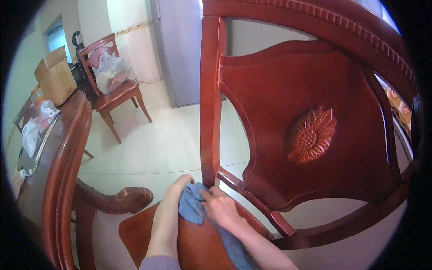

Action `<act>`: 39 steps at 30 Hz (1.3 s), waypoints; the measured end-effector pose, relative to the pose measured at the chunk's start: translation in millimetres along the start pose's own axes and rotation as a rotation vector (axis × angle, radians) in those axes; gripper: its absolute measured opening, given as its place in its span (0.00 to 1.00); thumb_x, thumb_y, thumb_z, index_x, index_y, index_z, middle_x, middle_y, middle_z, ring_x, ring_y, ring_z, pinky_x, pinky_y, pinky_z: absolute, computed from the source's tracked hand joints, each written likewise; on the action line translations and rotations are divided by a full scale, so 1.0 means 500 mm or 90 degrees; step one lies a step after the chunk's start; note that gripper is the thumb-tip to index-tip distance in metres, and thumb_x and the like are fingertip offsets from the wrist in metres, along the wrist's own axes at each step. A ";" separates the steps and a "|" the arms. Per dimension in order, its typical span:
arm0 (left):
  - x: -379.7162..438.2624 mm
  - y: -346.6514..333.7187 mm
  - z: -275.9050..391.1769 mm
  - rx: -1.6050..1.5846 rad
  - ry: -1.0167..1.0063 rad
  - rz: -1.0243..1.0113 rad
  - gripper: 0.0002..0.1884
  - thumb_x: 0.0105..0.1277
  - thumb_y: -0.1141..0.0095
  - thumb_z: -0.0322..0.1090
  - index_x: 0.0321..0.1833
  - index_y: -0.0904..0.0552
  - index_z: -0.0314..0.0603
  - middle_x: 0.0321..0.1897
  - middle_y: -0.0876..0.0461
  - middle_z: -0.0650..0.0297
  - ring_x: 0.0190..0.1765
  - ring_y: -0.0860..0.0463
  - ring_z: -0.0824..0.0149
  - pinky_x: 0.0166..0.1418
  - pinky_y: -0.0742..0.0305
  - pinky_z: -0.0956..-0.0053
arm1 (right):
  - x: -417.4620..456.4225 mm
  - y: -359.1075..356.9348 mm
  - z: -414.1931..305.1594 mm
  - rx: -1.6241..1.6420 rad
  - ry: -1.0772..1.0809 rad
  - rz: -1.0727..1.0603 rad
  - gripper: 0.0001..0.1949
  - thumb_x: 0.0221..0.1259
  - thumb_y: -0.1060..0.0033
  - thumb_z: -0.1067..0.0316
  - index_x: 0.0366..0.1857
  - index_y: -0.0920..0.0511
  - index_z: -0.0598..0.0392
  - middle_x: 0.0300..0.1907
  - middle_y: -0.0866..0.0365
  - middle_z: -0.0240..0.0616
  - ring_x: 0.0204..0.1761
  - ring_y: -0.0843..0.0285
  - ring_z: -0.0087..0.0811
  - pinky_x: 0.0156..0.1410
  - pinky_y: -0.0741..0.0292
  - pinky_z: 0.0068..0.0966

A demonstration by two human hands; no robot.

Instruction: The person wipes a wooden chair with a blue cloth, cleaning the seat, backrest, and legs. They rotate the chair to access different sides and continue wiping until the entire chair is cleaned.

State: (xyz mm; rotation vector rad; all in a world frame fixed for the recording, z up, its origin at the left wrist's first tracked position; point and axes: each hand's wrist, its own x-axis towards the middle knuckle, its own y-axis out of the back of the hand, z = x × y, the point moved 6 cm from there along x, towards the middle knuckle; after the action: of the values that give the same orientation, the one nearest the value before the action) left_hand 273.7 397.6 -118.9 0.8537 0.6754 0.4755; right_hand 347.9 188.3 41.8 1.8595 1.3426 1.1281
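A blue-grey cloth (192, 206) lies over the far corner of a reddish-brown wooden chair seat (195, 243), where a back post (210, 135) meets it. My left hand (182, 184) is at the cloth's left edge, its fingers partly hidden behind the seat edge and the cloth. My right hand (221, 207) presses on the cloth beside the post's foot, with fingers bent. One long end of the cloth hangs under my right forearm towards me. The chair's backrest panel (270, 111) bears a carved flower (312, 136) and rises at the right.
A dark wooden table (67, 141) curves along the left, with plastic bags (32, 136) and a cardboard box (57, 81) on it. Its carved foot (131, 199) reaches near the seat. Another chair (116, 96) holds a filled plastic bag (111, 72). A grey refrigerator (180, 50) stands behind.
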 end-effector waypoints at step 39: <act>-0.449 -0.032 0.331 -0.249 -0.316 0.357 0.04 0.62 0.47 0.25 0.37 0.21 0.34 0.33 0.19 0.61 0.39 0.20 0.63 0.44 0.27 0.68 | -0.200 0.102 0.003 -0.043 -0.153 0.009 0.07 0.52 0.44 0.73 0.33 0.18 0.60 0.34 0.19 0.51 0.37 0.19 0.50 0.44 0.22 0.40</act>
State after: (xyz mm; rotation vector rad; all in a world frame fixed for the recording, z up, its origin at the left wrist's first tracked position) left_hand 236.4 160.8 24.5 0.7379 -0.1289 0.8289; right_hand 358.7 77.3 53.5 1.8902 1.1433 0.9113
